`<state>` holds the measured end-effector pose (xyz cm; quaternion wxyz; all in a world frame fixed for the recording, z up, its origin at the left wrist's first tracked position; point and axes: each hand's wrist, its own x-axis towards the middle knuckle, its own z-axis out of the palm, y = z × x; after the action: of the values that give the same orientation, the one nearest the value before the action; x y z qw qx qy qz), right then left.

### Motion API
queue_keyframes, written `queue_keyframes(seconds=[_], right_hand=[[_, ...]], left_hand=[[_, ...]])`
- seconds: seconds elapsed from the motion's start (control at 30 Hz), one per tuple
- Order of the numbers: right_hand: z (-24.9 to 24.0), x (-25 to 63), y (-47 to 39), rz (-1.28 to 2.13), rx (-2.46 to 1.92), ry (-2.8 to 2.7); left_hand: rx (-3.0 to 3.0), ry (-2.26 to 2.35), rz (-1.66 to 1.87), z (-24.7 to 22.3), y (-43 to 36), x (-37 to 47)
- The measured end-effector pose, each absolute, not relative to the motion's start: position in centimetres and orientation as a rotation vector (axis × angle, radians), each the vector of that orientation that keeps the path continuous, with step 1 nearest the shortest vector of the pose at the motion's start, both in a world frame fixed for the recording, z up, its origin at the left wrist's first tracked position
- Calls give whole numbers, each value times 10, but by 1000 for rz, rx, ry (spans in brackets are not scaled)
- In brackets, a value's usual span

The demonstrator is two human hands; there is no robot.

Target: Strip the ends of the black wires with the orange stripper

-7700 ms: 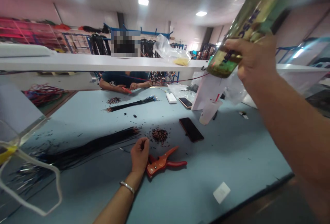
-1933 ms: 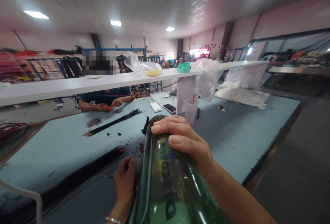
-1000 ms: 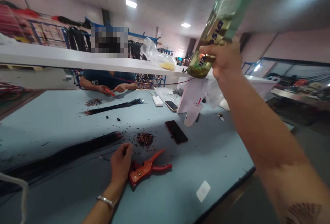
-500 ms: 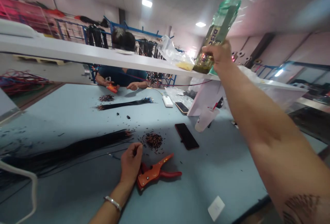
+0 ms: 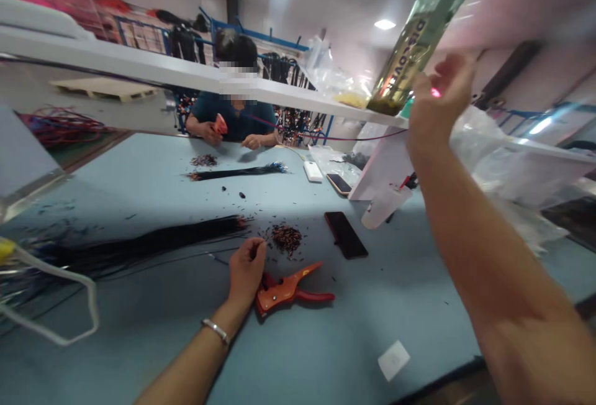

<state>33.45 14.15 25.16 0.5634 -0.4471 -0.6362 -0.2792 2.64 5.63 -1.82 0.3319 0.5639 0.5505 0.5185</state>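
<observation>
We see the green-tinted bottle [image 5: 412, 45] between one and two o'clock in our view, its base seemingly on the white shelf [image 5: 139, 64] and its top slanting towards one. At its five o'clock is our right hand [image 5: 440, 97], fingers spread wide and thumb side just beside the bottle; we cannot tell whether skin meets plastic. A clear bag with yellow contents [image 5: 351, 99] lies at nine o'clock from the bottle's base.

Lower down, we have our left hand [image 5: 246, 271] over the blue-grey table [image 5: 354, 305], fingers curled in and thumb against forefinger; whether a wire is pinched there, we cannot tell. Between three and four o'clock from it, just beside, lies the orange-and-red hand tool [image 5: 279, 293], handles apart. At two o'clock we find a pile of small dark pieces [image 5: 286, 238], and between nine and ten the long bundle of black wires [image 5: 158, 240]. A dark phone [image 5: 345, 235] lies at three o'clock from the pile. At twelve, across the table, we see a smaller wire bundle [image 5: 237, 173] and, beyond it, a co-worker [image 5: 235, 113] holding a red tool [image 5: 220, 124]
</observation>
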Motion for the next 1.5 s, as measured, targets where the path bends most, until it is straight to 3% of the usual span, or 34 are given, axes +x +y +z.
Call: queue_keyframes(seconds=[0.07,0.23,0.4,0.77,1.07,1.17,1.27,1.37,1.5], right_hand=[[208,296,93,-548,-1041,-1407],[80,232,6,0,-1121,-2131],[18,230,-7,49,-1186,-2078],[6,233,-15,199,-1201,-2546],[-5,226,-15,298,-1235,-2394],[6,240,-14,525,-1268,-2210],[20,257,-14,975,-1326,-1861],[24,260,-16,1354,-1105,-1387],[16,245,-22,1602,-852,-1051]], left_hand=[[1486,1431,1372,-19,56,28],[1454,1440,1372,-20,54,32],[1460,1451,1407,-20,52,31],[1537,1485,1377,-12,49,30],[1502,1469,1425,-14,49,30],[1440,1498,1520,-15,48,29],[1392,1515,1573,-15,46,28],[1444,1484,1542,-16,45,29],[1580,1413,1443,-17,44,29]])
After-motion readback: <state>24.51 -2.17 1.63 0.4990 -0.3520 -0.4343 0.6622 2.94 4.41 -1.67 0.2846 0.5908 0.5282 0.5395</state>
